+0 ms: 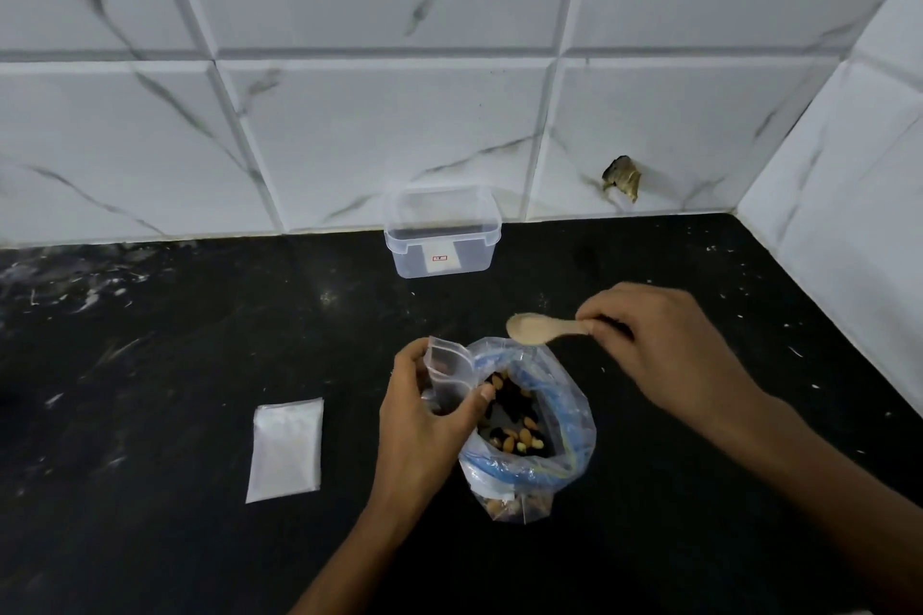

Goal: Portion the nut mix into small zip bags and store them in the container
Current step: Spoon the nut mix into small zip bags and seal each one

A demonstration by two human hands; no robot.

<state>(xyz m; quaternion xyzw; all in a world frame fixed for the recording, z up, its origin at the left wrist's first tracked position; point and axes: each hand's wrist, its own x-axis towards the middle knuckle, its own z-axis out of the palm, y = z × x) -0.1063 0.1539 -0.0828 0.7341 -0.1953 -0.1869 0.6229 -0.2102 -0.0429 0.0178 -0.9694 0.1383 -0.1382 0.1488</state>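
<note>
We pinch a limp, light small zip bag (446, 377) in our left hand (424, 420); our right hand (659, 345) pinches the spoon (537, 329) handle; best held at the bag's stiff zip rim.

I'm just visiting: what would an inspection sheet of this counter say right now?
Surface: black counter, pale specks.
Job's things: large bag of nut mix open; small zip bag in hand; stack of flat bags; clear container without lid, by the wall.
Clutter: nothing seen.
Hands: left hand grips the small bag; right hand pinches an empty wooden spoon.
Cables: nothing seen.
Surroundings: marbled wall tiles, one chipped.
</note>
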